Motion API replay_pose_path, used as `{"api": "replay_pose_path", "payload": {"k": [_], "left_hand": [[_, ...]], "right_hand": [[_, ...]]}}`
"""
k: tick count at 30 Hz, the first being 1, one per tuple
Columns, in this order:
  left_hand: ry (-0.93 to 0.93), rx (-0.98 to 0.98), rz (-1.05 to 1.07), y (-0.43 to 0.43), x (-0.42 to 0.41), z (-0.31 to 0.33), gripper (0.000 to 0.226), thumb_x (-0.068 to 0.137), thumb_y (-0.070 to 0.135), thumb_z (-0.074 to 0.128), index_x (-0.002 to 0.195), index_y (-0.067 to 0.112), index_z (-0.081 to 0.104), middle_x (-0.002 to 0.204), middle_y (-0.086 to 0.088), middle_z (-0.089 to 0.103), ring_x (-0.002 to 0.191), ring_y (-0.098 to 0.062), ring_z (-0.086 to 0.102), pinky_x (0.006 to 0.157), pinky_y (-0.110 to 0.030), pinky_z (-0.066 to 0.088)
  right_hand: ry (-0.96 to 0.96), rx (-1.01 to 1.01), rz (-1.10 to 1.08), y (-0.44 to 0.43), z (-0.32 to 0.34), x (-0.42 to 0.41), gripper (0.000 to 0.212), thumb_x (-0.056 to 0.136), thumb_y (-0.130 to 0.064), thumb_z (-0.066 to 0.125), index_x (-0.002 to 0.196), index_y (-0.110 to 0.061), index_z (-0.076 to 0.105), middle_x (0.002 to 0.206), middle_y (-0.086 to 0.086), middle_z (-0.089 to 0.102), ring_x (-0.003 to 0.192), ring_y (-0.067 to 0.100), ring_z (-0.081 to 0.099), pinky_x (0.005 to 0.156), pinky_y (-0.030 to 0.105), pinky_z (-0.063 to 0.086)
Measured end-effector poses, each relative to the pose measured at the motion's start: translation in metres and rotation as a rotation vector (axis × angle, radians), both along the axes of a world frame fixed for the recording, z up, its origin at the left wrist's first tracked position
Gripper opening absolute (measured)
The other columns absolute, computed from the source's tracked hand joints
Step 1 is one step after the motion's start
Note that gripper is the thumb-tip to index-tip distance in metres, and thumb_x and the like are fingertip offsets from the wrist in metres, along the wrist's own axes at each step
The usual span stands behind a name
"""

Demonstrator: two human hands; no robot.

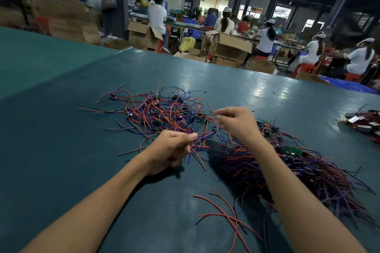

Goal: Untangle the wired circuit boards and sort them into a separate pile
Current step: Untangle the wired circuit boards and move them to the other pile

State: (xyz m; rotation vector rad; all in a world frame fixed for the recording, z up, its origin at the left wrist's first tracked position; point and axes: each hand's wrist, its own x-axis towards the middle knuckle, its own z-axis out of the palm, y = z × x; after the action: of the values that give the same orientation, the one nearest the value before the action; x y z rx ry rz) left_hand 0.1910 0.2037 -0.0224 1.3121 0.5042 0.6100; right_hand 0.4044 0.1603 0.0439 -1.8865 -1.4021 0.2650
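A tangled heap of small circuit boards with red, blue and black wires (162, 113) lies on the green table (61, 129) ahead of me. My left hand (172, 146) is curled and pinches a bundle of wires at the heap's near edge. My right hand (236, 121), raised a little to the right, pinches thin wires between thumb and fingers. A denser, more aligned pile of wired boards (298, 166) lies under and right of my right forearm.
A few loose red and black wires (224, 213) lie near the table's front. Another small group of parts with white tags (364, 123) sits at the far right. Beyond the table's far edge are cardboard boxes (230, 47) and seated workers.
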Motion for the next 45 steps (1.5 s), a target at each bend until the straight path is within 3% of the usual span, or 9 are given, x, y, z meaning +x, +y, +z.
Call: {"api": "replay_pose_path", "payload": {"k": [8,11,14,18,21,26,33,40,45], "left_hand": [[-0.015,-0.002,0.0,0.002,-0.002,0.0,0.047,0.091,0.039,0.07,0.05,0.022,0.054,0.057,-0.002,0.018,0.044,-0.012,0.015,0.044,-0.017,0.02],[-0.014,-0.007,0.001,0.002,-0.001,0.001,0.047,0.09,0.039,0.069,0.05,0.022,0.053,0.057,-0.002,0.018,0.043,-0.011,0.016,0.044,-0.016,0.02],[-0.016,-0.012,0.008,0.003,-0.001,0.001,0.047,0.091,0.039,0.069,0.05,0.022,0.054,0.057,-0.003,0.015,0.044,-0.011,0.015,0.044,-0.017,0.019],[-0.024,-0.029,0.014,0.003,-0.001,0.0,0.044,0.09,0.04,0.071,0.052,0.021,0.056,0.058,-0.003,0.014,0.043,-0.011,0.016,0.043,-0.016,0.021],[-0.04,-0.071,0.017,0.004,-0.002,0.001,0.04,0.089,0.04,0.073,0.058,0.016,0.061,0.05,0.003,0.019,0.041,-0.009,0.016,0.042,-0.015,0.02],[-0.086,-0.139,0.018,0.005,-0.001,0.0,0.035,0.088,0.038,0.07,0.067,0.011,0.064,0.052,0.006,0.018,0.041,-0.008,0.014,0.04,-0.014,0.02],[-0.108,-0.138,-0.002,0.005,0.001,-0.001,0.028,0.09,0.036,0.07,0.083,0.01,0.07,0.056,0.006,0.019,0.042,-0.007,0.015,0.04,-0.014,0.018],[-0.098,-0.021,-0.058,0.004,-0.001,-0.002,0.034,0.082,0.038,0.082,0.104,0.014,0.072,0.054,0.009,0.029,0.043,-0.007,0.021,0.042,-0.018,0.018],[-0.246,0.004,0.032,0.0,0.003,-0.002,0.043,0.084,0.031,0.079,0.124,0.02,0.07,0.066,0.001,0.046,0.048,-0.008,0.033,0.044,-0.018,0.027]], "right_hand": [[-0.1,-0.351,-0.242,0.051,-0.038,0.022,0.036,0.077,-0.035,0.08,0.079,0.0,0.07,0.078,0.016,0.068,0.078,0.028,0.066,0.066,0.029,0.049],[-0.089,-0.445,-0.207,0.053,-0.032,0.027,0.03,0.07,-0.029,0.081,0.081,-0.003,0.071,0.081,0.016,0.071,0.062,0.029,0.071,0.069,0.042,0.063],[-0.018,-0.497,-0.212,0.051,-0.022,0.03,0.023,0.066,-0.015,0.077,0.08,0.0,0.067,0.079,0.017,0.069,0.049,0.03,0.066,0.057,0.045,0.063],[0.297,-0.326,-0.229,0.045,0.0,0.036,0.015,0.07,0.007,0.074,0.073,0.005,0.059,0.061,0.017,0.056,0.045,0.025,0.049,0.051,0.034,0.05],[0.584,-0.087,-0.177,0.033,0.032,0.035,0.011,0.083,0.015,0.064,0.091,0.009,0.06,0.081,0.025,0.064,0.056,0.026,0.058,0.054,0.036,0.055],[0.859,0.257,0.012,-0.004,0.073,0.032,0.019,0.092,0.011,0.06,0.11,0.01,0.064,0.106,0.023,0.063,0.1,0.032,0.067,0.089,0.039,0.06],[1.236,0.404,0.302,-0.057,0.033,-0.012,0.017,0.09,-0.008,0.063,0.091,0.001,0.077,0.09,0.013,0.074,0.086,0.023,0.073,0.084,0.03,0.059],[1.315,0.416,0.292,-0.061,-0.016,-0.058,0.012,0.081,-0.015,0.072,0.084,-0.005,0.078,0.079,0.014,0.071,0.073,0.022,0.071,0.07,0.029,0.061],[1.172,0.427,0.285,-0.061,-0.034,-0.074,0.014,0.074,-0.019,0.079,0.085,-0.011,0.079,0.08,0.013,0.071,0.071,0.022,0.069,0.068,0.031,0.059]]}}
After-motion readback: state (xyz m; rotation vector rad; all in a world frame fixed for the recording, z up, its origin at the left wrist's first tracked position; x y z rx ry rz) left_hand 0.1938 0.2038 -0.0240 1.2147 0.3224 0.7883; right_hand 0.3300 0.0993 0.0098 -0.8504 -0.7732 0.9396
